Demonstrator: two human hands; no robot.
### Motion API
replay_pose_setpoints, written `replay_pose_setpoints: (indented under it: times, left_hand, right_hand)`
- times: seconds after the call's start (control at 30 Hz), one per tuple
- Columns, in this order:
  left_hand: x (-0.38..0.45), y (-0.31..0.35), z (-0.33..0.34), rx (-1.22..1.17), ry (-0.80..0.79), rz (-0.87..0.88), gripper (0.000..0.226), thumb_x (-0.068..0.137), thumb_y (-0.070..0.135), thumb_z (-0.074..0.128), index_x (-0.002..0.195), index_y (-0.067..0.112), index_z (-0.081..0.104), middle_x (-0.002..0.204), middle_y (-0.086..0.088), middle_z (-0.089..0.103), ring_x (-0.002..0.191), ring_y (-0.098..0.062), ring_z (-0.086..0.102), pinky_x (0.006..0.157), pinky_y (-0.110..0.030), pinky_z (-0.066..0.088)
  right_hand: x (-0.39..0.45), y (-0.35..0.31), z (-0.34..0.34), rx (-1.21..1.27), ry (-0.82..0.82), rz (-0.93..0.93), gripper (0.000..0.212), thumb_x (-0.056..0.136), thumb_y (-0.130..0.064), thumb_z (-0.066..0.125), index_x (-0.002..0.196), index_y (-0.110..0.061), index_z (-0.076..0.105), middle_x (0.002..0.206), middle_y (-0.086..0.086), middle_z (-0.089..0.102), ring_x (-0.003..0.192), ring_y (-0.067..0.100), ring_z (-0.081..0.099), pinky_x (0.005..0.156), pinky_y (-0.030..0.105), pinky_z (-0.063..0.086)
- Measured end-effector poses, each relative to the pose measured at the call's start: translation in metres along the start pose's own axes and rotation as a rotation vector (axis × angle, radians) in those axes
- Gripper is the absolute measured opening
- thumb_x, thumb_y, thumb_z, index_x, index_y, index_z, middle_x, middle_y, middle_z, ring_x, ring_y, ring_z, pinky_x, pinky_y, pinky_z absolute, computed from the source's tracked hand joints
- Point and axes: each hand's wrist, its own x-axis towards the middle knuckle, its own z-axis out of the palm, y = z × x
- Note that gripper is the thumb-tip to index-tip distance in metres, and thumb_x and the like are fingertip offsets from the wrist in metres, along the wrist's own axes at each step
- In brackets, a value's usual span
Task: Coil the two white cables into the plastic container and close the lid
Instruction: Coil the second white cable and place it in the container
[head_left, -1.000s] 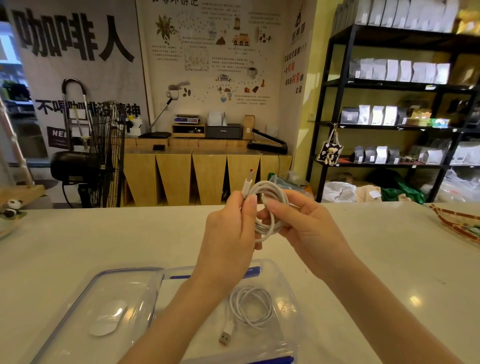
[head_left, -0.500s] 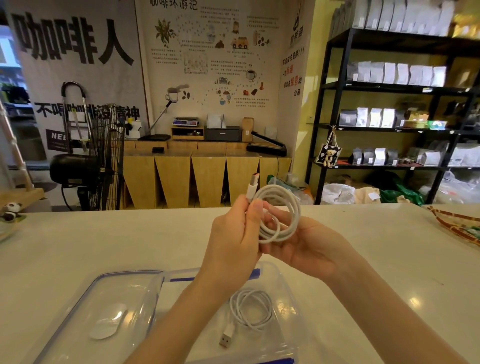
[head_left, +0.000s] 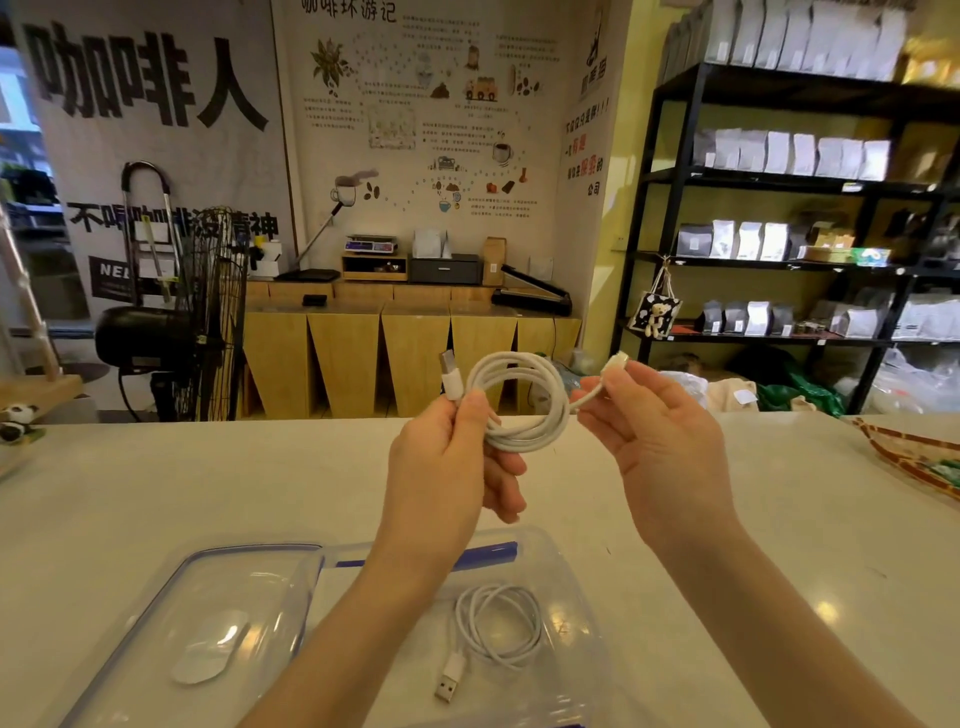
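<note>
Both my hands are raised above the white counter (head_left: 260, 483), holding one coiled white cable (head_left: 519, 400) between them.

Left hand (head_left: 447, 467): thumb and fingers closed on the left side of the coil, pinching the loops together. The USB plug (head_left: 450, 375) sticks up just above my thumb.

Right hand (head_left: 660, 441): palm turned toward me, thumb and forefinger pinched on the cable's other end, small connector (head_left: 618, 361) poking out past the fingertips. The other fingers are loosely curled, holding nothing. A short run of cable goes from this pinch back to the coil.

The coil hangs upright, several loops, roughly round.

Below my forearms, near me on the counter: clear plastic container (head_left: 582, 587), open, blue clip on its far rim. Second white cable (head_left: 498, 626) lies coiled on its floor, its USB plug (head_left: 449, 678) trailing toward me, flat.

The lid (head_left: 208, 623) lies just left of the container, clear with a blue rim, its edge touching or overlapping the container's left wall; I cannot tell which.

Far right edge of the counter: a patterned tray (head_left: 914, 457), well apart from my hands.
</note>
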Motion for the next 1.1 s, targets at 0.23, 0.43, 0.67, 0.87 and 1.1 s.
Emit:
replay_pose_setpoints:
  times: [0.23,0.43,0.67,0.87,1.1]
  left_hand:
    - [0.001,-0.005,0.000,0.146,0.025,-0.045,0.033,0.094,0.024,0.040,0.068,0.010,0.055,0.040,0.000,0.056,0.027,-0.010,0.047,0.032,-0.019,0.043]
    - [0.005,-0.008,-0.005,0.278,0.014,-0.023,0.031,0.094,0.024,0.040,0.069,0.013,0.054,0.047,-0.003,0.057,0.027,-0.008,0.045,0.033,-0.020,0.043]
    - [0.003,-0.011,-0.002,0.411,-0.038,0.083,0.026,0.093,0.030,0.038,0.072,0.022,0.051,0.054,-0.003,0.058,0.031,-0.005,0.046,0.034,-0.015,0.042]
    - [0.007,-0.003,-0.007,0.133,-0.065,-0.060,0.035,0.095,0.026,0.037,0.072,0.007,0.055,0.038,0.002,0.054,0.028,-0.008,0.040,0.031,-0.017,0.037]
    - [0.007,-0.004,-0.008,0.079,-0.051,-0.072,0.034,0.093,0.029,0.039,0.071,0.010,0.056,0.040,0.002,0.053,0.029,-0.008,0.040,0.032,-0.017,0.036]
  right_hand:
    - [-0.006,-0.002,0.003,-0.508,-0.253,-0.505,0.016,0.076,-0.022,0.064,0.092,-0.024,0.069,0.081,-0.020,0.072,0.079,0.008,0.067,0.067,0.015,0.051]
    - [-0.001,0.001,-0.002,-0.857,-0.429,-0.668,0.019,0.080,-0.026,0.057,0.097,-0.027,0.066,0.086,-0.010,0.059,0.081,0.004,0.055,0.066,0.015,0.047]
    - [0.003,0.005,-0.006,-1.075,-0.427,-0.630,0.017,0.079,-0.023,0.061,0.092,-0.020,0.071,0.077,-0.017,0.053,0.081,0.005,0.054,0.064,0.011,0.047]
    - [0.004,0.001,-0.001,-0.560,-0.263,-0.275,0.014,0.087,-0.014,0.053,0.096,-0.022,0.060,0.073,-0.006,0.066,0.062,0.007,0.061,0.054,0.020,0.052]
    - [0.002,-0.002,0.004,-0.304,-0.371,0.275,0.040,0.070,-0.045,0.056,0.092,-0.013,0.066,0.065,0.004,0.061,0.052,0.014,0.057,0.044,0.024,0.048]
